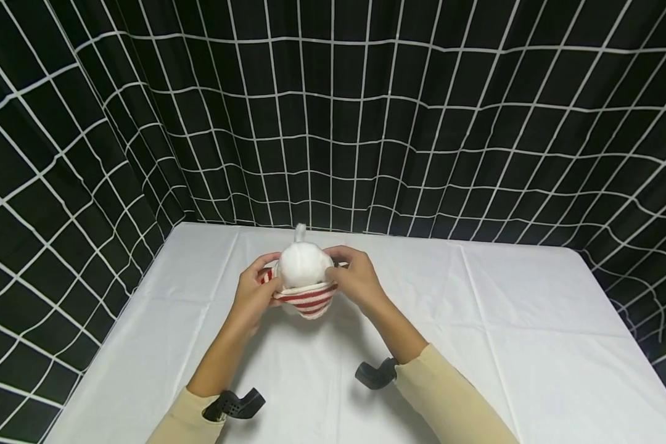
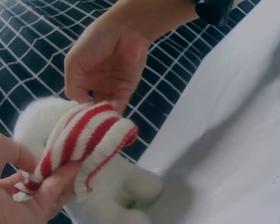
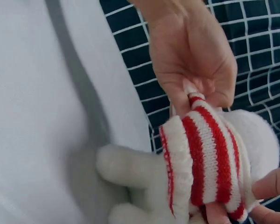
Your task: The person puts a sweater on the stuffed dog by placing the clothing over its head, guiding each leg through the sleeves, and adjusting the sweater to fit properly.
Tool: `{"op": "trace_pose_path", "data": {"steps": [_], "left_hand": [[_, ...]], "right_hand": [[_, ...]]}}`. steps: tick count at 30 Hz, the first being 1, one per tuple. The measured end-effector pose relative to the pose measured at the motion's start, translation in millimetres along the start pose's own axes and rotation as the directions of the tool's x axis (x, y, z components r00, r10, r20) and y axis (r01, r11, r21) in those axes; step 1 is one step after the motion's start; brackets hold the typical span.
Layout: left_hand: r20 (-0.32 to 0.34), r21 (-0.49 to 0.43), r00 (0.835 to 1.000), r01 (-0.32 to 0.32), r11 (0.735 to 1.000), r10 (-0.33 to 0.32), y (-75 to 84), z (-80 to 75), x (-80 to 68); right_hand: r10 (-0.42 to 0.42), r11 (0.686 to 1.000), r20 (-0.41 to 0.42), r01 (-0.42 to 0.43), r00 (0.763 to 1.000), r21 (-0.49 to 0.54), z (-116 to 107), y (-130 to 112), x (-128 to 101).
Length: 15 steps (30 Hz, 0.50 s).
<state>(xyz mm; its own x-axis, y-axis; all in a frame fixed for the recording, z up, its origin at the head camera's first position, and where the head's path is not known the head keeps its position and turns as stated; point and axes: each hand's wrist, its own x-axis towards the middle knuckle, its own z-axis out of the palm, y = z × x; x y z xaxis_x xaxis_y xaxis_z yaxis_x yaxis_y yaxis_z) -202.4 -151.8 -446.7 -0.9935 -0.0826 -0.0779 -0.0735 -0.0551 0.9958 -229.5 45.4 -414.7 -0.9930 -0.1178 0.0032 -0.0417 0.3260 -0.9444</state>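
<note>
Head view: white plush toy (image 1: 305, 262) is btwn the two hands, over the white tablecloth (image 1: 555, 364); can't tell if it touches the cloth. Its round part shows white btwn the fingers, w/ a thin white nub (image 1: 300, 232) poking out on the far side, away from the wrists. Red/white striped knit top (image 1: 309, 299) is partly round the toy, spanning from L hand (image 1: 253, 288) to R hand (image 1: 357, 275), & drooping to a blunt point on the near side of the fingers. L wrist view: two stubby limbs (image 2: 142, 184) stick out past the cuffed hem (image 2: 107, 156), on the tablecloth side of the hands.

L hand grasps the knit top's L end, pinched btwn thumb & fingers, right beside the toy. R hand grips the top's R side; per R wrist view, its thumb is on the edge next to the round part, fingers at the fabric.

Behind the hands, toward the wearer: tan L sleeve (image 1: 183, 416) w/ black L mount (image 1: 235, 405), tan R sleeve (image 1: 449, 394) w/ black R mount (image 1: 377, 373). Soft shadow & fold creases on cloth below/around hands. Beyond hands, plus off to L & R: black curtain (image 1: 427, 139) w/ white grid lines.
</note>
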Motion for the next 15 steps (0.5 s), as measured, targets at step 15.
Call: {"op": "trace_pose_path", "data": {"steps": [15], "left_hand": [[0.001, -0.182, 0.999, 0.039, 0.982, -0.040, -18.3, 3.6, 4.3]], "right_hand": [[0.071, 0.980, -0.087, -0.054, 0.994, 0.189, 4.1, 20.4, -8.3]]}}
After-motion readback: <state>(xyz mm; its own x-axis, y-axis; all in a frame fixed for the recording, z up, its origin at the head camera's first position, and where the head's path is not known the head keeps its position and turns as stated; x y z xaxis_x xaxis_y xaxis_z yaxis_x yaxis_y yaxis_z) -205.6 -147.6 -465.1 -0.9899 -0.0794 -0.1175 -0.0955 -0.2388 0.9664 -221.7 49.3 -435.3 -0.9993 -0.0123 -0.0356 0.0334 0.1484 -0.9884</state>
